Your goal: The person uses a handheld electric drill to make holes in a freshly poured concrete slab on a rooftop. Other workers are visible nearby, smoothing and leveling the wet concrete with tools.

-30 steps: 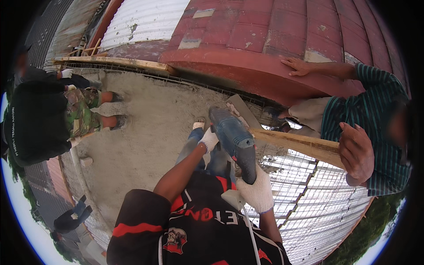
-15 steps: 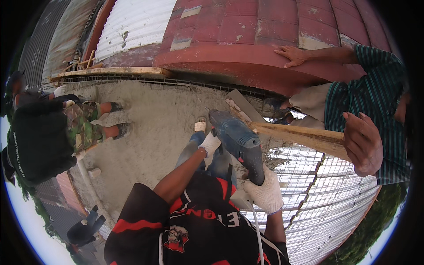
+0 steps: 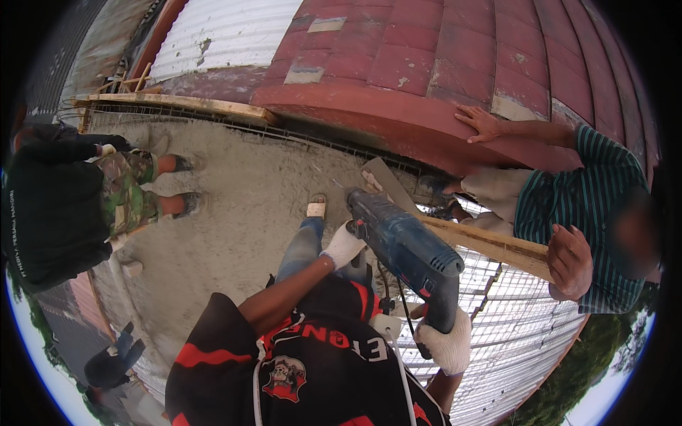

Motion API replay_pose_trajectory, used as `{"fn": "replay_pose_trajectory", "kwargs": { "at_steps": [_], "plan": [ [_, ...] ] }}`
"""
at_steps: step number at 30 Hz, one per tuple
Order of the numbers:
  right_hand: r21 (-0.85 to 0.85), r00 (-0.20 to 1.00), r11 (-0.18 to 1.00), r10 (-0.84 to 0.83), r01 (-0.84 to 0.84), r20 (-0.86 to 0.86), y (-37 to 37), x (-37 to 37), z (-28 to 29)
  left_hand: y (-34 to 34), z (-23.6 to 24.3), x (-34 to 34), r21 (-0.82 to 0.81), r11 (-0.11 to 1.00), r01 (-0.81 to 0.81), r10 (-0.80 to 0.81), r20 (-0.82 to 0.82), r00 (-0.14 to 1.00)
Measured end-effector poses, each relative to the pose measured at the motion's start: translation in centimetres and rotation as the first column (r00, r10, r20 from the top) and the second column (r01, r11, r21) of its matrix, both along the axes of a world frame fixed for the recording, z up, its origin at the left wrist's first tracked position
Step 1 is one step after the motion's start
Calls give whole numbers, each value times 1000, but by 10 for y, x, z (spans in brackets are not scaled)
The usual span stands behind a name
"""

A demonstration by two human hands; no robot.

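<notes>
A blue rotary hammer drill (image 3: 398, 231) is held in front of my body, its nose pointing away toward the wet concrete (image 3: 241, 170). My left hand (image 3: 344, 246), in a white knit glove, is closed on the side near the drill's front; the exact grip is partly hidden. Around the black rear handle (image 3: 445, 305) wraps my gloved right hand (image 3: 450, 343). A thin bit (image 3: 337, 182) seems to stick out of the nose, though its tip is hard to make out. Dark cord hangs below the body of the drill.
On the right a co-worker in a striped shirt (image 3: 561, 192) holds a long wooden board (image 3: 490, 245) and leans on the red roof (image 3: 398, 106). Another person in camouflage shorts (image 3: 128, 192) stands in the concrete at left. Steel mesh (image 3: 490, 312) lies right of me.
The drill and both my hands have shifted slightly right, with the rear handle lower and closer to me. My view has turned a little. Both hands keep their hold.
</notes>
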State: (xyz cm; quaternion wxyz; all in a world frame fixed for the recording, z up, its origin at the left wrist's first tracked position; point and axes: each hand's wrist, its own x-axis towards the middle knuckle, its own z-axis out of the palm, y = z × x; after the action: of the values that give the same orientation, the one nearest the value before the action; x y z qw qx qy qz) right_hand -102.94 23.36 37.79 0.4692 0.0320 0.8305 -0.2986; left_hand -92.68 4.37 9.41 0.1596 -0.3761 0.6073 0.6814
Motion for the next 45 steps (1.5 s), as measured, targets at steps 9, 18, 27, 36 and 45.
{"fn": "replay_pose_trajectory", "kwargs": {
  "at_steps": [9,18,27,36,45],
  "plan": [
    [-64,991,990,125,-127,-41,-85,0,-23,-55,-77,7,116,963,-245,260,-138,956],
    [-47,977,982,177,-184,-120,-176,19,-91,-99,-176,28,-419,898,132,-272,-297,915],
    [-112,985,985,114,-129,-130,-199,37,-75,-99,-188,36,-358,923,-138,-84,-539,838],
    [104,967,974,215,-202,-134,-176,22,-1,-104,-100,24,-145,989,-23,-45,-447,893],
    [137,915,947,316,-289,-250,-157,45,34,-105,-33,45,-447,844,296,-472,-357,806]
  ]
}}
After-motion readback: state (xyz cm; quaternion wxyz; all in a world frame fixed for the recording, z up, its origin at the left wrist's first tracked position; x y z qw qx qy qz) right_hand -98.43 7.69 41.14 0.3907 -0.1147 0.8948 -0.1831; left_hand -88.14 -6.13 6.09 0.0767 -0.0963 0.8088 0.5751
